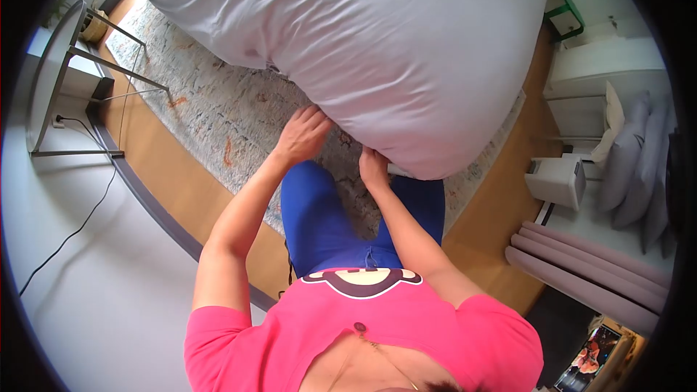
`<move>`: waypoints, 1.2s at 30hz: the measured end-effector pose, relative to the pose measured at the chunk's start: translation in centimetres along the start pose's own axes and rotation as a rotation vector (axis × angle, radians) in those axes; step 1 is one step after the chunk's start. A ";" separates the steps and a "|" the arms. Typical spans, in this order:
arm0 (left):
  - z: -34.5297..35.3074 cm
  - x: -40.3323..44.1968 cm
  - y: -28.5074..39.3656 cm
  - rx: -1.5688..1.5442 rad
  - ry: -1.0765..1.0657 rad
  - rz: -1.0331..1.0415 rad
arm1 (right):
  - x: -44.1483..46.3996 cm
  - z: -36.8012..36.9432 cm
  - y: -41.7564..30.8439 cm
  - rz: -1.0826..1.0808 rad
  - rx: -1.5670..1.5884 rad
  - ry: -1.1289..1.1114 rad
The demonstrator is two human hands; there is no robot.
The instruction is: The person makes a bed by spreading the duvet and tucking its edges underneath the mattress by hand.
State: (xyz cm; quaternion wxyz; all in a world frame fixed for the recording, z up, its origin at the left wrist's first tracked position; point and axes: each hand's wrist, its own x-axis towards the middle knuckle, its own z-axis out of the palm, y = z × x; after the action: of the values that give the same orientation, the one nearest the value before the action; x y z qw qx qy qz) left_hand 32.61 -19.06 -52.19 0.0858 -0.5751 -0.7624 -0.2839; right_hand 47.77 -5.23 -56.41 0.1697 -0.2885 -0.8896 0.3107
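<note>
A large, rounded bulk covered by a light grey sheet [392,51] fills the upper middle, its cloth wrinkled along the near side. At its lower edge my left hand [303,136] has its fingers bent and closed on the cloth, back of the hand up. My right hand [374,168] is closed at the same edge, further right, with its fingertips partly hidden under the fabric. Both hands are low, just above my knees. What lies inside the sheet is covered.
A patterned rug [210,101] lies on the wooden floor [156,149]. A metal-legged table [58,80] stands at left, with a black cable [94,210] along the wall. To the right are a white bin [559,181], grey cushions [632,160] and a pinkish padded piece [581,265].
</note>
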 end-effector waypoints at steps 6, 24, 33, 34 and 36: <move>4.2 2.8 0.8 0.157 -0.161 -0.031 | 2.2 -1.3 -0.1 0.213 -0.020 -0.070; -1.1 1.1 5.9 -0.024 -0.110 0.076 | 2.4 -3.5 1.2 -0.011 -0.242 0.132; 5.8 5.2 4.0 0.166 -0.170 0.033 | 1.8 -1.5 10.7 -0.997 -2.084 -0.152; 6.6 5.8 3.5 0.165 -0.245 -0.021 | 1.3 -1.2 10.7 -0.872 -1.835 -0.122; 7.3 6.4 3.0 0.170 -0.395 -0.107 | -0.1 -0.5 8.3 -0.596 -1.339 -0.058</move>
State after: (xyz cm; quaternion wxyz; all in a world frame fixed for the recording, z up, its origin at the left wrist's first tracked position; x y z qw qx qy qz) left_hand 34.72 -9.37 -54.25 -0.0323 -0.5689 -0.8151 -0.1046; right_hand 51.48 0.23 -61.43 0.0108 -0.0679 -0.9337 -0.3514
